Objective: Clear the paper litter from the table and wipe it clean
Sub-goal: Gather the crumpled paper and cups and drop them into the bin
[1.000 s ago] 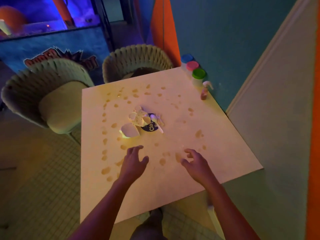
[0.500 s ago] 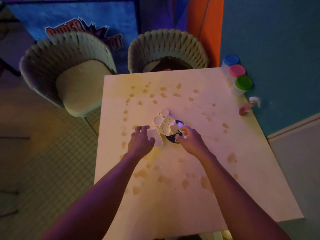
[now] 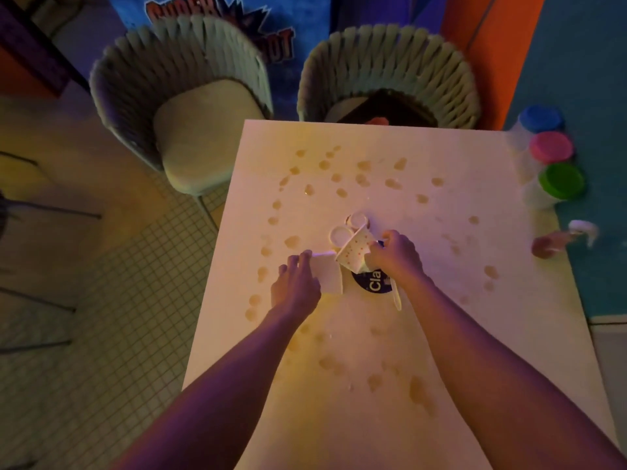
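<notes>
The right hand (image 3: 395, 257) pinches the dotted cup (image 3: 354, 251), tilted toward the left hand (image 3: 295, 283), which grips a white cup (image 3: 327, 274) just beside it.

Hands: 2
Chairs beyond hands: 2
Lidded tubs, far right of hands: 3
Paper cups at hands: 4

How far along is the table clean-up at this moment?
Nothing looks finished. In hand: the left hand holds a white paper cup, the right hand grips the dotted paper cup. Left: two small cups, the dark label, and brownish stains across the table, unwiped.
</notes>
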### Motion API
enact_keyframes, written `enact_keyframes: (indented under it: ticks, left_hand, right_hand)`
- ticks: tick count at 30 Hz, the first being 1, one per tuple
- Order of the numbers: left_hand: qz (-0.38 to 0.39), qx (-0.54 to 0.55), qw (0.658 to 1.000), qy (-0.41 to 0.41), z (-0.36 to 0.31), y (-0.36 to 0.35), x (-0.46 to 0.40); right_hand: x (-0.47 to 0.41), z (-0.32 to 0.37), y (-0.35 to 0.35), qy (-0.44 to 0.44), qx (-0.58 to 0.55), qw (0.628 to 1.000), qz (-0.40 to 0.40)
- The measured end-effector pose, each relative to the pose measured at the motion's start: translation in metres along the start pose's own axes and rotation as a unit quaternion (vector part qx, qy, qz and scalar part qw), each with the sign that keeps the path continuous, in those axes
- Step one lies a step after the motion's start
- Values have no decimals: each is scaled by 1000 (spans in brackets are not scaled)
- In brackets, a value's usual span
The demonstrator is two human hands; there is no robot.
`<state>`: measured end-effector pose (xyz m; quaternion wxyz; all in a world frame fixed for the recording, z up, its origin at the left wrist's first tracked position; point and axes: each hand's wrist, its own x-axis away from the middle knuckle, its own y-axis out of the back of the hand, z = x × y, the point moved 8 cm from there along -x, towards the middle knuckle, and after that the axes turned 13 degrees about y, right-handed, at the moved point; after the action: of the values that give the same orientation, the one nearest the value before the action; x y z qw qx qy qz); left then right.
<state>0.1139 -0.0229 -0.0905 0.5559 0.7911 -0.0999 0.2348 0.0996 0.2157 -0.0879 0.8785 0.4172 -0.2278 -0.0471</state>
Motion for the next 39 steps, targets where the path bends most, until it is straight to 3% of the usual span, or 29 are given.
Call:
enact_keyframes:
  ticks: [16, 19, 24, 27, 33, 39]
  left_hand:
    - [-4, 125, 987, 103, 32, -8, 23]
    - [35, 253, 956, 145, 35, -12, 34]
    - [96, 501, 843, 168, 21, -20, 49]
    - [160, 565, 792, 168, -1, -29, 56]
    - [154, 585, 772, 195, -21, -44, 56]
    - [211, 584, 757, 203, -34, -55, 63]
  right_hand:
    - [-18, 1, -18, 67, 23, 994, 89]
    - [-15, 5, -23, 71, -1, 992, 106]
    - [0, 0, -22, 47, -129, 984, 110]
    - [13, -9, -23, 16, -222, 967, 124]
    - [49, -24, -41, -72, -460, 870, 164]
    - [66, -19, -43, -69, -504, 842, 179]
